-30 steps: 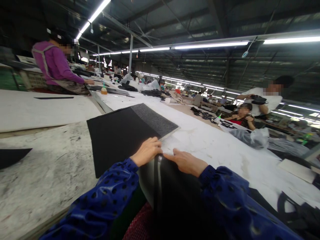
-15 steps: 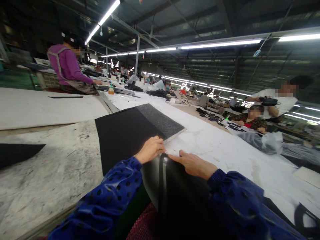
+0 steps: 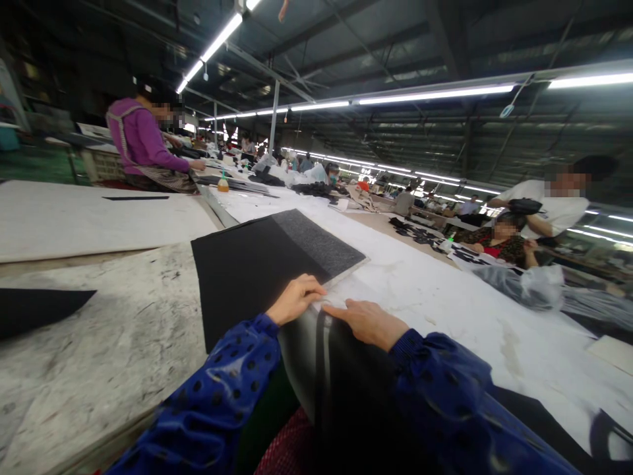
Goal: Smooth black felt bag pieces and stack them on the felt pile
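A black fabric piece (image 3: 361,389) with a paler strip along its left side hangs over the near table edge, its top end under my hands. My left hand (image 3: 297,300) is closed in a pinch at that top end; the fingertips hide the exact spot. From the other side, my right hand (image 3: 368,322) lays its outstretched index finger on the same edge, thumb apart and lower fingers partly hidden. Beyond my left hand lies a flat black panel (image 3: 247,264) with a grey felt-like band (image 3: 319,241) along its far right side.
Stained white table (image 3: 420,310) stretches ahead and right. A black cut piece (image 3: 39,307) lies at left, a glue bottle (image 3: 223,183) farther off. Plastic bags (image 3: 534,287) lie at right. A co-worker in purple (image 3: 148,142) works at left; two more people are at right.
My right hand has shifted slightly left, its fingertip nearer my left hand. My left hand stays at the fabric's top end, fingers a little straighter. The view has tilted slightly.
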`<state>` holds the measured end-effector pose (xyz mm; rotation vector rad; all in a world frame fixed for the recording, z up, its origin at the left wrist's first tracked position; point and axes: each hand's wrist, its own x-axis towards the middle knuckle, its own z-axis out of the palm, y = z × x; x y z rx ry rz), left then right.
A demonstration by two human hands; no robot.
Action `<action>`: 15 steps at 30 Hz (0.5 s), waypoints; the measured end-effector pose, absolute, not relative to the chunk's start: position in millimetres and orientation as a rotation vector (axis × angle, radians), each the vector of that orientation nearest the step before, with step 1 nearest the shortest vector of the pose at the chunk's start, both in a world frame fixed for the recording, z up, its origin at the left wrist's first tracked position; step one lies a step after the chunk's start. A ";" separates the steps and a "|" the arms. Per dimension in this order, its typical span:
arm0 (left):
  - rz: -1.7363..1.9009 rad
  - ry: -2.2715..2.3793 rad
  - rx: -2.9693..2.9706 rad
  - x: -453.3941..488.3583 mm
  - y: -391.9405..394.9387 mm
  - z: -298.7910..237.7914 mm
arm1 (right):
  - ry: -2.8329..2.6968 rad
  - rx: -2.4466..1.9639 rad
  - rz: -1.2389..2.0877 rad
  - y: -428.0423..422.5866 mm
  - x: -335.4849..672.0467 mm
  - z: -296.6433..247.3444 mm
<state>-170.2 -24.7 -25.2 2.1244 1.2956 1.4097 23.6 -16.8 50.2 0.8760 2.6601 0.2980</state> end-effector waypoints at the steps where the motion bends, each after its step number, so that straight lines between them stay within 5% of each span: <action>1: 1.408 1.305 2.137 -169.8 -25.0 -25.2 | 2.676 0.861 0.274 -15.8 21.0 51.2; 5: 1.392 1.360 2.166 -168.5 -25.7 -24.2 | 2.794 0.737 -0.094 -1.1 40.9 68.7; 9: 1.375 1.353 2.191 -168.4 -26.8 -24.9 | 2.734 1.101 -0.512 20.6 126.7 93.2; 15: 1.621 1.332 2.120 -168.6 -23.5 -30.7 | 2.324 1.596 -0.322 7.9 275.0 89.5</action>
